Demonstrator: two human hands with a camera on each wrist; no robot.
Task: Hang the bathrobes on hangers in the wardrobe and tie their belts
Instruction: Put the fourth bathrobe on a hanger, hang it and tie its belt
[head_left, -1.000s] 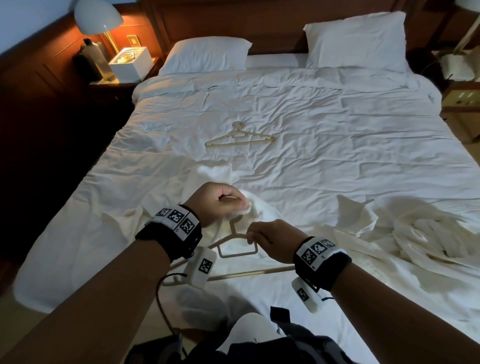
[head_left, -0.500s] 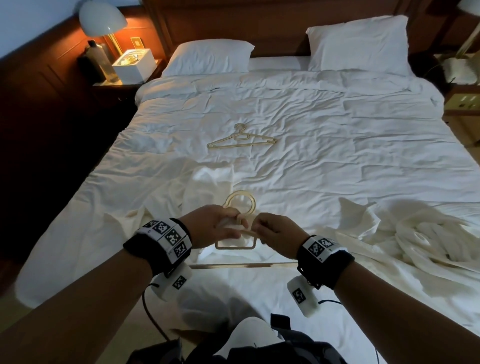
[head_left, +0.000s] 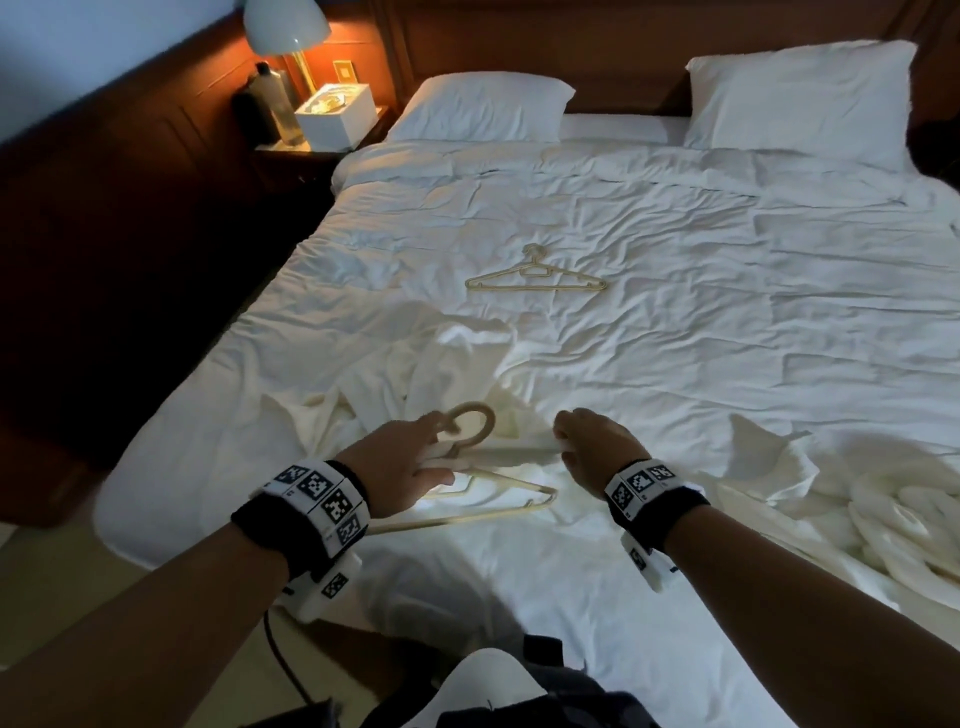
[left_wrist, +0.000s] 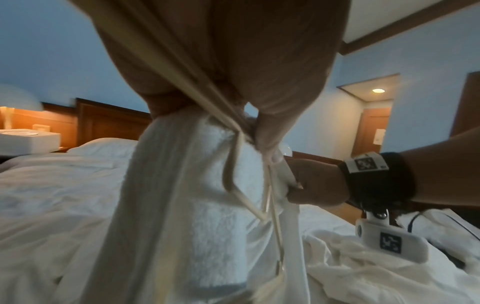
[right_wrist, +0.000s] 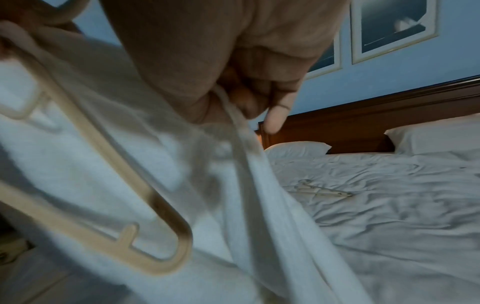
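Near the bed (head_left: 675, 597) foot edge: left hand (head_left: 400, 467) grips hanger (head_left: 488, 499) neck plus bathrobe (head_left: 384, 384); right hand (head_left: 592, 447) pinches collar. Pull collar over hanger's free shoulder, keep hook exposed.

Blk wristbands (head_left: 296, 525) w/ b&w marker tags.

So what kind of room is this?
Probably a hotel bedroom. There's a big bed with two white pillows, a lit lamp on a bedside table, and white bathrobes with a hanger lying on the covers.
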